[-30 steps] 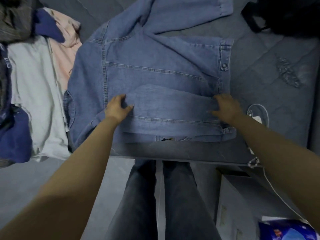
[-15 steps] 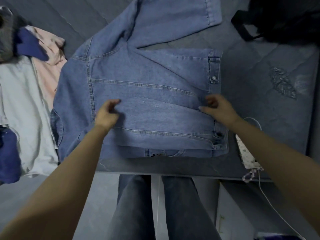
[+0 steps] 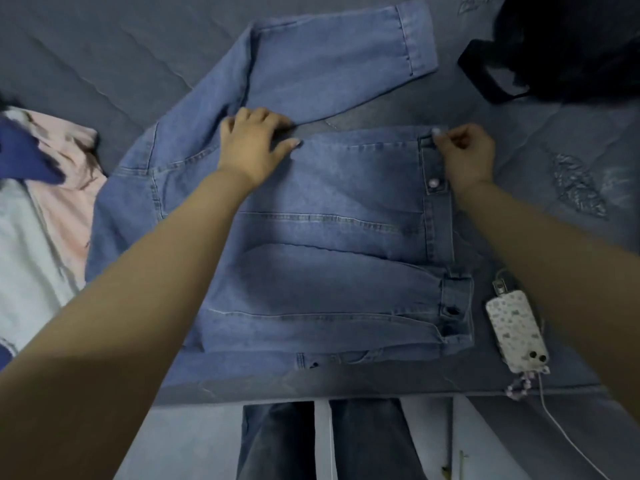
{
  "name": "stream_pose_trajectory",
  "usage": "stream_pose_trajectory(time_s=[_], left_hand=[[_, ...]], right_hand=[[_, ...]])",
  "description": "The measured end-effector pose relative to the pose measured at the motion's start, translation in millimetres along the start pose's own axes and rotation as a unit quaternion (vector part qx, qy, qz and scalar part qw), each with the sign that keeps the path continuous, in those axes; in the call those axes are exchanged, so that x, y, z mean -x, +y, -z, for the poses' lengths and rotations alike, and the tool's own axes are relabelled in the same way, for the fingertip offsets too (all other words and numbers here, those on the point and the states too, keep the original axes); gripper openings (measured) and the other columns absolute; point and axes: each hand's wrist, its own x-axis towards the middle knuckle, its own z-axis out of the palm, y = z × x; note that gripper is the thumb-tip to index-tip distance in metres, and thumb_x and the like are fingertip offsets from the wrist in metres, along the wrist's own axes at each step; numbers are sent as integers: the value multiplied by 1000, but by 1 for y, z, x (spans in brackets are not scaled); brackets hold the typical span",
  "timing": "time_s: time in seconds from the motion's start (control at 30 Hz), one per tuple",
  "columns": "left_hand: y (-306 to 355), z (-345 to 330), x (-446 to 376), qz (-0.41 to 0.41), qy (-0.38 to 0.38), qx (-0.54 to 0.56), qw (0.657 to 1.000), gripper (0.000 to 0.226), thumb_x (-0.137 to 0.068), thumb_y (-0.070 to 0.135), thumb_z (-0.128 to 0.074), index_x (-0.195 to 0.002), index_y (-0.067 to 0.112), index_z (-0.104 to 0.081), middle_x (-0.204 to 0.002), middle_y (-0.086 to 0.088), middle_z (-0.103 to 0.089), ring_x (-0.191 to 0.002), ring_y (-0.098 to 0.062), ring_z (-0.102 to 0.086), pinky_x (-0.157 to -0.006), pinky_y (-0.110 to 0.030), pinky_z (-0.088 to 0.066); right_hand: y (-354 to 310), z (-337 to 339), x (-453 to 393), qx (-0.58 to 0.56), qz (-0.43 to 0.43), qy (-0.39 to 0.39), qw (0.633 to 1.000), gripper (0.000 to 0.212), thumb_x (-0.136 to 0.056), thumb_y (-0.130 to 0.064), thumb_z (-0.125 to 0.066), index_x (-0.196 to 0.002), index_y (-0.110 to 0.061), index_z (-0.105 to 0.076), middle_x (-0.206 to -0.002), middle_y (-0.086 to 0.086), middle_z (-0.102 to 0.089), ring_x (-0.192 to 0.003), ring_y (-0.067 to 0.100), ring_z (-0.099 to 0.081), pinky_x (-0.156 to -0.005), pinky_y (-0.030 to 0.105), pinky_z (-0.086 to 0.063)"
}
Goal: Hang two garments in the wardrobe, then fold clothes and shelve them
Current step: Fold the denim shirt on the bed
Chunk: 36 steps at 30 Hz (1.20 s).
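Note:
A blue denim jacket (image 3: 329, 216) lies spread on the grey bed (image 3: 104, 57), one sleeve folded across its lower half and the other sleeve stretched toward the far right. My left hand (image 3: 252, 143) lies on the jacket near the armpit of the far sleeve, fingers curled over a fold of the cloth. My right hand (image 3: 464, 154) pinches the jacket's far right corner at the buttoned hem band.
A pile of clothes, pink (image 3: 65, 161), white (image 3: 27, 247) and dark blue (image 3: 24, 154), lies at the left. A phone in a patterned case (image 3: 516, 330) with a white cable rests by the jacket's right edge. A black bag (image 3: 568, 46) sits far right. My legs stand at the bed's near edge.
Both hands have moved away from the folded sleeve, up the jacket to its far edge. The left now sits by the far sleeve's base, the right at the hem corner.

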Motion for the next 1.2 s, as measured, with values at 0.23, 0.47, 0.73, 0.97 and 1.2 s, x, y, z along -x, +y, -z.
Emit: stream_pose_trajectory(time_s=[0.23, 0.47, 0.73, 0.97, 1.2], left_hand=[[-39, -1, -12, -3, -57, -22, 998, 35, -94, 41, -56, -116, 15, -66, -113, -10, -68, -112, -30, -55, -94, -37, -21], [-44, 3, -26, 21, -158, -13, 987, 32, -83, 47, -70, -107, 27, -64, -111, -2, -59, -118, -23, -48, -93, -37, -18], [-35, 7, -30, 24, -175, 68, 982, 41, -86, 66, -48, -83, 28, -64, -82, 9, -63, -101, -16, -54, -93, -28, -14], [-29, 2, -26, -25, -48, 23, 998, 34, -97, 40, -53, -90, 10, -67, -95, -10, -67, -97, -31, -59, -88, -37, -27], [-29, 17, -17, -52, -64, 102, 991, 39, -90, 47, -60, -94, 8, -64, -95, -8, -64, -87, -25, -58, -75, -35, -43]], right_hand=[[-1, -7, -32, -7, -88, 22, 996, 26, -98, -33, -56, -78, -17, -54, -82, -4, -56, -75, 4, -50, -56, 2, -39], [-14, -13, -37, 15, -109, -1, 994, 27, -92, -36, -65, -78, -14, -58, -83, 0, -61, -82, 12, -56, -58, 12, -45], [-18, 3, -34, -191, -177, -41, 965, 28, -79, -11, -79, -91, -12, -54, -92, 4, -65, -89, 18, -64, -90, 37, -56], [-11, -12, -31, 256, 203, -39, 944, 39, -91, -26, -65, -117, 1, -56, -115, 13, -50, -106, 26, -50, -96, 39, -44], [-30, -7, -42, 436, 345, -191, 809, 44, -84, -32, -73, -116, -3, -62, -109, 20, -57, -106, 35, -52, -92, 38, -30]])
